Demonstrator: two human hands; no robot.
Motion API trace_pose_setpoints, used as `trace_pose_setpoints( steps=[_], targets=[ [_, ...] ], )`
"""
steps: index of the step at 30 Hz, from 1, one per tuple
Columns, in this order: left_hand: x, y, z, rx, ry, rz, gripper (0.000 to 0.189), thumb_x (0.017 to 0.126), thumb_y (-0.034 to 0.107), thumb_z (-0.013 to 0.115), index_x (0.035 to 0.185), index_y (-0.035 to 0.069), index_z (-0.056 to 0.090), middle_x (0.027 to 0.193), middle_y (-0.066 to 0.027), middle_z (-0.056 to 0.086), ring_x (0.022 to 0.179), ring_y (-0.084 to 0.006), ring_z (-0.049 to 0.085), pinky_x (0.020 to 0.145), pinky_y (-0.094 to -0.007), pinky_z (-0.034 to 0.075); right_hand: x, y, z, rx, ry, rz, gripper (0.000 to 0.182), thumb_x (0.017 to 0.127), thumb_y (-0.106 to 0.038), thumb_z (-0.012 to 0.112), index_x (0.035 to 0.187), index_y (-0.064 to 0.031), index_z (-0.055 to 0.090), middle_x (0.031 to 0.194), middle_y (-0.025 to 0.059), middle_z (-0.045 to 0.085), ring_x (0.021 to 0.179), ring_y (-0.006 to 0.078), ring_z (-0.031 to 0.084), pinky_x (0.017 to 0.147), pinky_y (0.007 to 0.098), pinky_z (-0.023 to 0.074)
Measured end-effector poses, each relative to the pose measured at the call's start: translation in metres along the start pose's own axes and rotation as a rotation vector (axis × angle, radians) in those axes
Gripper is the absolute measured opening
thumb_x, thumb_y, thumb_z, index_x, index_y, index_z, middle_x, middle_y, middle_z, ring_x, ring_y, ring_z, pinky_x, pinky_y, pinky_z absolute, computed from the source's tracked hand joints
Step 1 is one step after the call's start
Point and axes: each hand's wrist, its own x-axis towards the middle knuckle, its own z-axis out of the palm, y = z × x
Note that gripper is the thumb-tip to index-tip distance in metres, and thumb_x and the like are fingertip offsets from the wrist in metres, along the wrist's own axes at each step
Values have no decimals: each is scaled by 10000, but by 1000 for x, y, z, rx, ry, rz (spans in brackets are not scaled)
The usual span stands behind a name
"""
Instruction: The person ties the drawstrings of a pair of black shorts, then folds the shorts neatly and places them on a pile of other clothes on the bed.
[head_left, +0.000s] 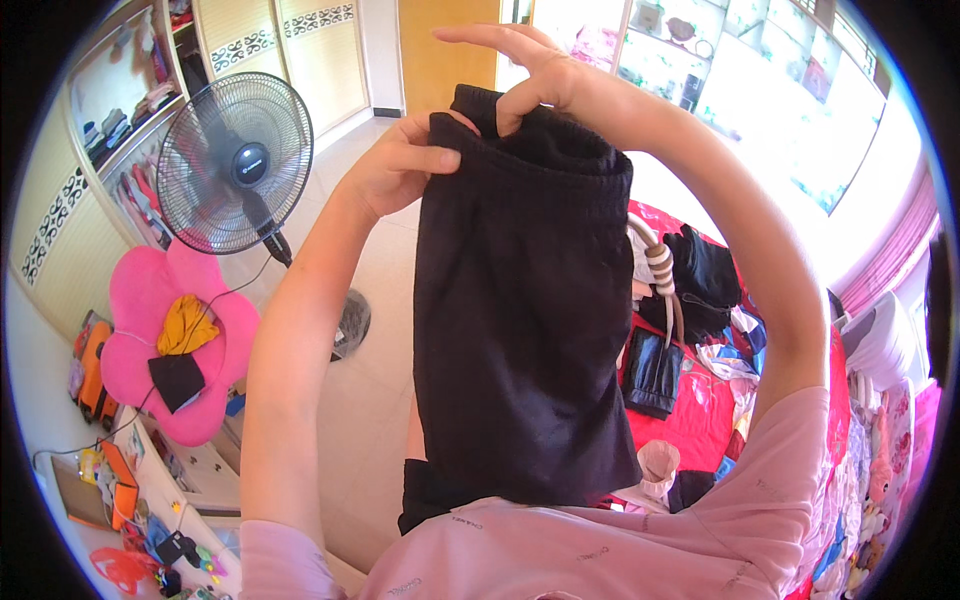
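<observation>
A black garment with a gathered elastic waistband (525, 300) hangs upright in front of me, its waist opening at the top. My left hand (409, 154) pinches the left end of the waistband, thumb on the outer face and fingers behind or inside the edge. At the upper back of the opening is my right hand (536, 71), its thumb or a finger hooked over the band and the other fingers spread in the air above. The garment's lower edge reaches down to my pink shirt (480, 547).
To the right, a bed with a red cover (697, 405) bears folded dark clothes (701, 274) and a folded black garment (652, 371). A black standing fan (236, 161) is at the left, above a pink flower-shaped cushion (142, 292) with a yellow cloth (186, 326) on it.
</observation>
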Motion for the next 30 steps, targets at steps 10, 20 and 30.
trace_pose_setpoints(
  steps=[10, 20, 30],
  targets=[
    [2, -8, 23, 403, 387, 132, 239, 760, 127, 665, 955, 2, 607, 877, -30, 622, 781, -86, 566, 713, -211, 448, -23, 3, -28, 407, -642, 588, 464, 714, -135, 498, 1175, -80, 496, 1315, 163, 368, 1217, 313, 349, 987, 401, 304],
    [-2, -30, 50, 348, 533, 275, 249, 740, 82, 678, 944, -30, 591, 832, -28, 610, 739, -67, 554, 645, -198, 449, -19, 4, 25, 66, -181, 446, 553, 708, -465, 623, 852, 67, 577, 902, 225, 554, 812, 335, 542, 711, 375, 421],
    [-8, -30, 54, 333, 545, 192, 267, 791, 192, 640, 959, -10, 585, 856, -25, 596, 773, -68, 534, 692, -217, 431, -20, 13, 46, 78, -76, 269, 433, 804, -333, 574, 1028, 35, 522, 1049, 198, 471, 929, 351, 516, 808, 356, 420]
  ],
)
